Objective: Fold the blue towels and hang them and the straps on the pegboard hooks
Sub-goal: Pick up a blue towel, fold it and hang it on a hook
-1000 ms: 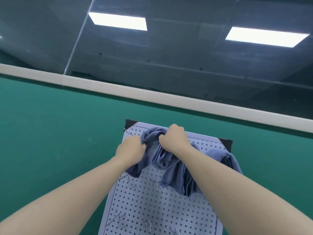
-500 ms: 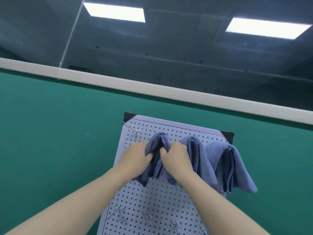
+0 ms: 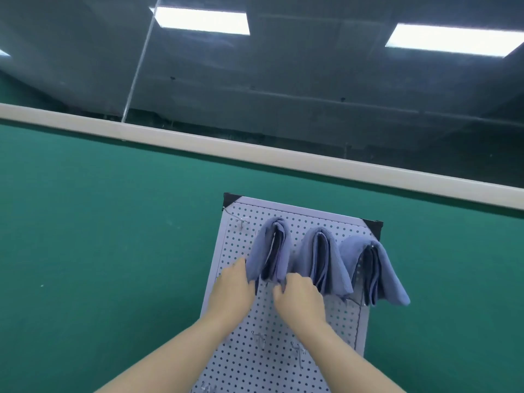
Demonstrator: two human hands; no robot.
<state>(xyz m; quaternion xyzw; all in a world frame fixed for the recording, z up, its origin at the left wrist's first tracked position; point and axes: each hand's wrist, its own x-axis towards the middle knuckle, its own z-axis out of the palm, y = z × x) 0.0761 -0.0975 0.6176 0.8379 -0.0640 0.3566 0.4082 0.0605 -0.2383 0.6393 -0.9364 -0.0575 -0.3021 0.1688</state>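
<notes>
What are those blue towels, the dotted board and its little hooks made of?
The towels look like soft, matte cloth, perhaps microfibre: they drape in thick, rounded folds. The board seems a rigid, pale, smooth panel with regular holes, metal or plastic, I cannot tell which. The hooks look like thin, shiny, silvery wire, probably metal.

Industrial-looking workroom: green partition wall (image 3: 99, 222), mounted pegboard (image 3: 283, 321), recessed ceiling light panels (image 3: 202, 20)

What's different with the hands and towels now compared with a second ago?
Both hands slid down from the top of the left towel to its bottom edge: left hand and right hand now pinch it there, smoothed. The other two towels hang unchanged on the pegboard.
</notes>
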